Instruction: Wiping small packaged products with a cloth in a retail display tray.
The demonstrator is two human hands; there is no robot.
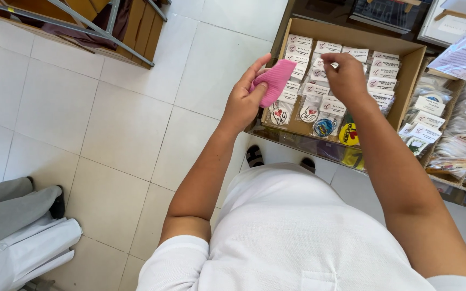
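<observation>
My left hand holds a pink ribbed rectangular piece between thumb and fingers, raised over the left side of a shallow cardboard box. The box holds rows of small clear packets with white header cards and round badges. My right hand reaches down into the middle of the box, its fingers curled on or just above the packets; whether it grips one is hidden by the back of the hand.
More trays of packaged items stand to the right of the box. A white tiled floor spreads to the left. Another person's grey trouser leg and dark shoe are at the lower left. A metal-framed stand is at top left.
</observation>
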